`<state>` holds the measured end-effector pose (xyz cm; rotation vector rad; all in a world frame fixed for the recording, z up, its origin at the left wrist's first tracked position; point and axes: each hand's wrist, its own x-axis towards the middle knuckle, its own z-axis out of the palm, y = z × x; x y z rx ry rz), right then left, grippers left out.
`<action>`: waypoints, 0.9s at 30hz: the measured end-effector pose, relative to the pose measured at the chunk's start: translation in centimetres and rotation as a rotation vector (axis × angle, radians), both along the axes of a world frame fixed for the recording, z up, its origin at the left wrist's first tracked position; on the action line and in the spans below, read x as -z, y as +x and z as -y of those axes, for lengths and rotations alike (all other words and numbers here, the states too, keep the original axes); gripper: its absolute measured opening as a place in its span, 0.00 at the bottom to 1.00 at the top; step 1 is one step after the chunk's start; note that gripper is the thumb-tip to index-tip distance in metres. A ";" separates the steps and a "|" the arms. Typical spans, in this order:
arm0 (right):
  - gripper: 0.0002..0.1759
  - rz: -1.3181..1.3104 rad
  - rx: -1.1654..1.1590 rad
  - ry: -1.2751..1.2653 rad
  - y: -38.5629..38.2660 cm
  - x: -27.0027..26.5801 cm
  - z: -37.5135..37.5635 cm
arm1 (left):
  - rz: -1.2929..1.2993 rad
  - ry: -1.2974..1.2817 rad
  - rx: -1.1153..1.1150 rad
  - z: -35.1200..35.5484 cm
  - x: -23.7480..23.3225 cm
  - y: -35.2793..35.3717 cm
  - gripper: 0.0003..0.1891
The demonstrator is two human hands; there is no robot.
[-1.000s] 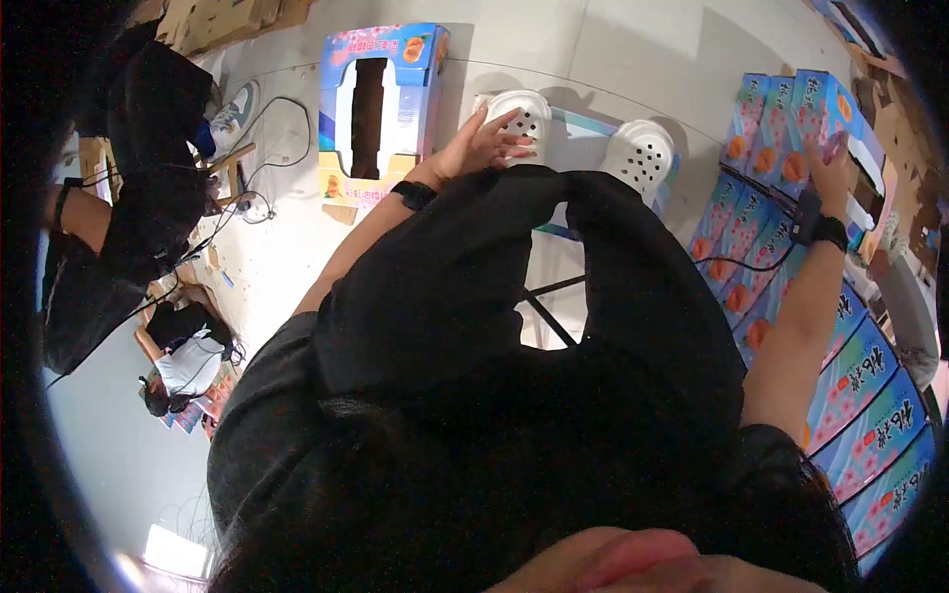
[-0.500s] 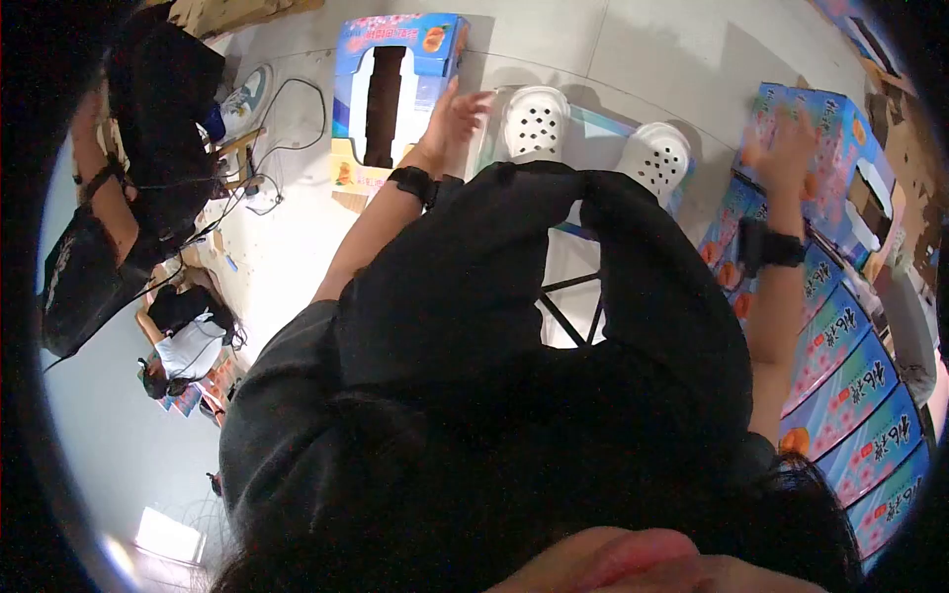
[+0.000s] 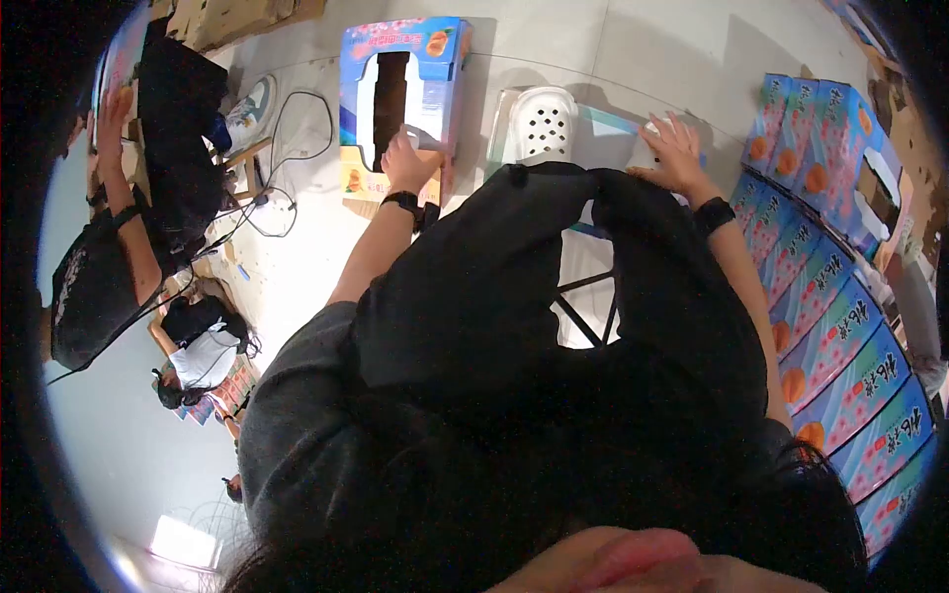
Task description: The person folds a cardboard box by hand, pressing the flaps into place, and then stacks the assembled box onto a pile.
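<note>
My left hand (image 3: pixel 408 161) is at the lower right part of a blue and pink box (image 3: pixel 350 84) with a dark cut-out opening. Its fingers look curled at the edge of that opening; what they grip, if anything, is hidden. With fingers spread, my right hand (image 3: pixel 674 156) is over my right shoe, holding nothing. Between the hands, a white clog with holes (image 3: pixel 546 123) rests on a flat pale green and blue box piece (image 3: pixel 605 131) on the floor.
Stacked blue and pink boxes (image 3: pixel 835 341) line the right side, with upright boxes (image 3: pixel 813 133) at their far end. At left, a person in black (image 3: pixel 99 282) is near black cables (image 3: pixel 287 198). Another person (image 3: pixel 206 354) is farther off. Cardboard (image 3: pixel 232 20) lies at top left.
My left hand has moved left and down onto the box with the opening. My right hand has moved left, away from the upright boxes, to above my right shoe.
</note>
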<state>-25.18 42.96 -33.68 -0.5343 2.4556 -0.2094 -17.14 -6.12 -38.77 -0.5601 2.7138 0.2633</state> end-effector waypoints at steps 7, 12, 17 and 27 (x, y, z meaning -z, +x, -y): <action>0.43 0.071 0.031 0.034 -0.3 -0.2 0.2 | 0.234 0.098 -0.200 -1.9 -3.1 -2.6 0.74; 0.40 0.054 0.029 0.014 -0.4 -0.5 0.2 | 0.349 0.018 -0.270 -2.3 -2.9 -4.1 0.73; 0.37 0.010 0.031 -0.010 0.0 0.0 0.0 | -0.009 0.172 -0.608 -2.6 -0.7 -3.6 0.47; 0.37 -0.356 -0.071 -0.054 -1.1 -2.0 -0.2 | -0.612 0.253 -0.591 -4.0 -8.1 -7.9 0.39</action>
